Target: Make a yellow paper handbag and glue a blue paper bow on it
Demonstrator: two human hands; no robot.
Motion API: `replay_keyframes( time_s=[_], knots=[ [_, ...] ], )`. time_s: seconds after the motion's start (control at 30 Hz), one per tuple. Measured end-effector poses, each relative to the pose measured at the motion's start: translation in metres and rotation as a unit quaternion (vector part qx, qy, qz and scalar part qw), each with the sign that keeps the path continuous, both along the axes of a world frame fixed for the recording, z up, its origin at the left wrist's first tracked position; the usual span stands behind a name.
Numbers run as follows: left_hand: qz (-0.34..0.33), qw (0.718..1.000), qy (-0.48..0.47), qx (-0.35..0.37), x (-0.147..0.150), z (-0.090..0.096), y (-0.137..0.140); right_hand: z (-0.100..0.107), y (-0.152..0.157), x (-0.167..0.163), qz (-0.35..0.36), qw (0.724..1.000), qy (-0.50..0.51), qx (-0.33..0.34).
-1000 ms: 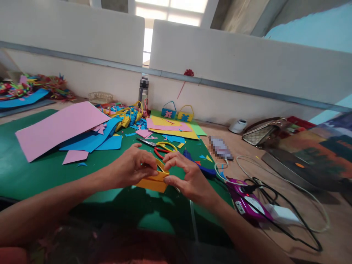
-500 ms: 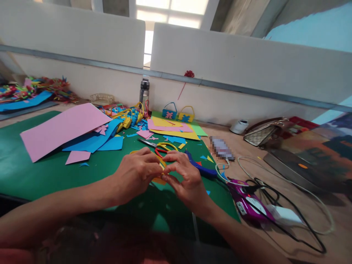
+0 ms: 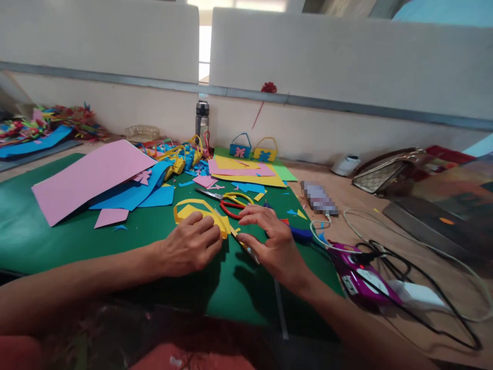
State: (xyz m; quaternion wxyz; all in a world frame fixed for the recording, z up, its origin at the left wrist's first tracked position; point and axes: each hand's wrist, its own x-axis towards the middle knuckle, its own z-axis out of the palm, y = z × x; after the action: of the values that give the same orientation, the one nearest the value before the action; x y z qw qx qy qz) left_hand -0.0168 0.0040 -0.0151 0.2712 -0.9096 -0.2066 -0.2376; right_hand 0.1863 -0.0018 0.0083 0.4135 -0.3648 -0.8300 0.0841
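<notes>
My left hand (image 3: 192,241) is closed on a small yellow paper bag (image 3: 215,218) with a looped handle, just above the green mat (image 3: 162,257); its fingers hide part of the bag. To its right, my right hand (image 3: 271,241) has thumb and fingers apart. A thin pointed tool (image 3: 246,247) lies under its thumb; its kind is unclear, and I see no firm grip on it. Beyond the hands lie scissors (image 3: 233,204) with red and yellow handles. A blue-handled tool (image 3: 300,235), partly hidden, rests beside my right hand.
Pink sheet (image 3: 92,180) and blue sheets (image 3: 154,198) cover the mat's left. A pile of small paper bags (image 3: 185,159) sits behind. Two finished bags (image 3: 252,151) stand at the back. Right are a phone (image 3: 319,198), a purple power strip (image 3: 360,272) and loose cables (image 3: 427,329).
My right hand has come away from the yellow bag and moved slightly right, its fingers parting. My left hand keeps the bag, which now shows more fully. The view has tilted down.
</notes>
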Motion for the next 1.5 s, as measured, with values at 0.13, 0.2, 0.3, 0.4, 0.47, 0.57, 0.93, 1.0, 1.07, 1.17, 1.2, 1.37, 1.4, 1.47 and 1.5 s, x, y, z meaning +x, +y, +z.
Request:
replay_keyframes(
  time_s=[0.13, 0.2, 0.3, 0.4, 0.47, 0.57, 0.93, 1.0, 1.07, 1.17, 1.2, 1.37, 1.4, 1.47, 1.5],
  knots=[
    [0.015, 0.99, 0.095, -0.101, 0.0, -0.017, -0.004, -0.007, -0.002, 0.005, -0.006, 0.997, -0.066, -0.042],
    [0.047, 0.978, 0.119, -0.166, 0.001, -0.021, -0.007, -0.011, -0.003, 0.005, -0.01, 0.993, -0.109, -0.054],
    [0.098, 0.96, 0.112, -0.235, -0.001, -0.023, -0.014, -0.017, -0.005, 0.003, -0.01, 0.986, -0.16, -0.053],
    [0.13, 0.95, 0.074, -0.272, -0.006, -0.025, -0.023, -0.02, -0.009, -0.002, -0.023, 0.977, -0.204, -0.059],
    [0.136, 0.945, 0.054, -0.291, -0.009, -0.026, -0.027, -0.021, -0.012, -0.007, -0.034, 0.971, -0.225, -0.067],
    [0.131, 0.942, 0.039, -0.307, -0.011, -0.027, -0.03, -0.022, -0.016, -0.019, -0.044, 0.963, -0.259, -0.049],
    [0.106, 0.941, 0.007, -0.321, -0.006, -0.026, -0.031, -0.036, -0.01, -0.04, -0.129, 0.921, -0.359, 0.074],
    [0.091, 0.944, -0.002, -0.316, -0.006, -0.026, -0.034, -0.036, -0.011, -0.04, -0.14, 0.918, -0.363, 0.081],
    [0.079, 0.947, -0.011, -0.311, -0.006, -0.027, -0.036, -0.036, -0.012, -0.04, -0.144, 0.913, -0.369, 0.092],
    [0.062, 0.952, -0.022, -0.3, -0.006, -0.029, -0.038, -0.036, -0.012, -0.04, -0.145, 0.906, -0.382, 0.11],
    [0.058, 0.953, -0.024, -0.297, -0.006, -0.029, -0.039, -0.036, -0.012, -0.039, -0.144, 0.904, -0.387, 0.116],
    [0.063, 0.952, -0.027, -0.299, -0.005, -0.026, -0.039, -0.036, -0.011, -0.039, -0.129, 0.892, -0.411, 0.14],
    [0.064, 0.951, -0.028, -0.3, -0.005, -0.025, -0.04, -0.036, -0.011, -0.039, -0.127, 0.89, -0.415, 0.144],
    [0.066, 0.949, -0.026, -0.308, -0.004, -0.024, -0.04, -0.036, -0.011, -0.041, -0.124, 0.885, -0.423, 0.151],
    [0.069, 0.947, -0.024, -0.313, -0.003, -0.024, -0.041, -0.036, -0.011, -0.041, -0.125, 0.882, -0.427, 0.154]
  ],
)
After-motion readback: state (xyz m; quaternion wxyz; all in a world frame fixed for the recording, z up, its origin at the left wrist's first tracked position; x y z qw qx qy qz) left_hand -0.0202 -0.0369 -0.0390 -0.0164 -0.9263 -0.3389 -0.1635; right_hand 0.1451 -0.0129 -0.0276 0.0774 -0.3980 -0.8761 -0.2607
